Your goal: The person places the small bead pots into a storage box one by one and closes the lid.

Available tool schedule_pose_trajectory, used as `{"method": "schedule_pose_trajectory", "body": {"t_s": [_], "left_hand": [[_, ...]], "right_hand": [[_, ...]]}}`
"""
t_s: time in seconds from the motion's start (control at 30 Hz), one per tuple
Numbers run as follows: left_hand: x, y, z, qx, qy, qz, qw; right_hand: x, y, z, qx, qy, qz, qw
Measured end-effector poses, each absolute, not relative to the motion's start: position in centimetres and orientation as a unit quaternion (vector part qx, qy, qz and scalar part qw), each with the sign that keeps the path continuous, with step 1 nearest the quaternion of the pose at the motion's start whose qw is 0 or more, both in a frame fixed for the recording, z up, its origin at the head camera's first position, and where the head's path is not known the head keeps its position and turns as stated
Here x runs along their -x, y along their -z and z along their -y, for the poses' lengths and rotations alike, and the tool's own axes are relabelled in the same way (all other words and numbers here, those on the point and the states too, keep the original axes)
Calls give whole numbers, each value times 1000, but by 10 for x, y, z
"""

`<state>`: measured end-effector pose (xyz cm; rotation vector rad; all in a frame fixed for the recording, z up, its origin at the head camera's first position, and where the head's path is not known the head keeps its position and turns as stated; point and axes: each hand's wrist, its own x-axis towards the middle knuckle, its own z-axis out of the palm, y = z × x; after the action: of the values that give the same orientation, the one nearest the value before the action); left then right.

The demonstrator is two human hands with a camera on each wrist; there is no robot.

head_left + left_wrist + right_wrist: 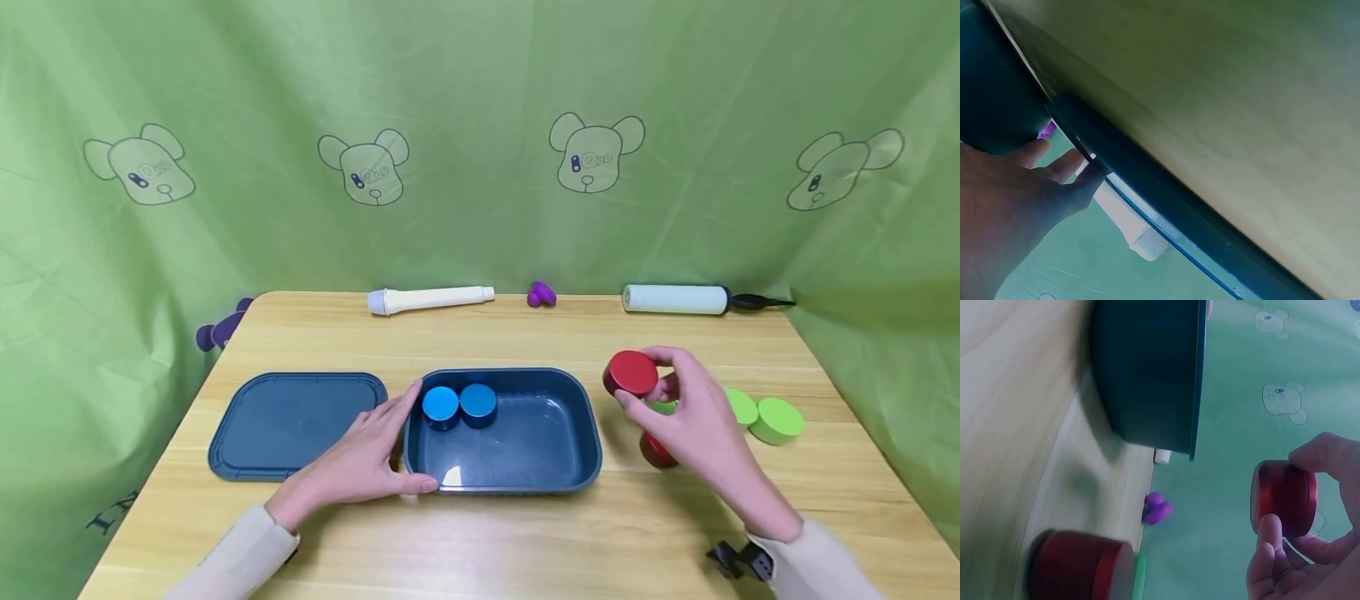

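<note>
My right hand (693, 417) pinches a round red tin (632, 372) between thumb and fingers, held above the table to the right of a dark blue box (588, 454). A second red tin (657, 451) stands on the table beneath that hand, partly hidden by it. My left hand (360, 462) rests at the box's left end, its fingers by the back left corner and its thumb along the front rim. Inside the box, two blue tins, one on the left (440, 406) and one on the right (478, 403), sit side by side at the left.
Left of the box lies a dark blue lid (292, 425). Green tins (777, 420) stand on the right, partly behind my right hand. Along the back edge are a white microphone (435, 299), a small purple object (542, 294) and a pale cylinder with a black nozzle (675, 299).
</note>
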<state>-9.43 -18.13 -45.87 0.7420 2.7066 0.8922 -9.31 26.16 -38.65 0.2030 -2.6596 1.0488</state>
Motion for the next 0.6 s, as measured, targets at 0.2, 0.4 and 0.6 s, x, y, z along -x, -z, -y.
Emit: {"method": "schedule_pose_trajectory", "body": {"t_s": [0.2, 0.4, 0.6], "left_hand": [[95, 460, 181, -253, -300, -915, 98], [95, 460, 182, -254, -300, -914, 98], [95, 459, 182, -255, -302, -914, 97]], "right_hand": [[96, 388, -248, -84, -372, 915, 129], [100, 392, -236, -106, -381, 911, 116], [103, 397, -225, -122, -389, 908, 99]]}}
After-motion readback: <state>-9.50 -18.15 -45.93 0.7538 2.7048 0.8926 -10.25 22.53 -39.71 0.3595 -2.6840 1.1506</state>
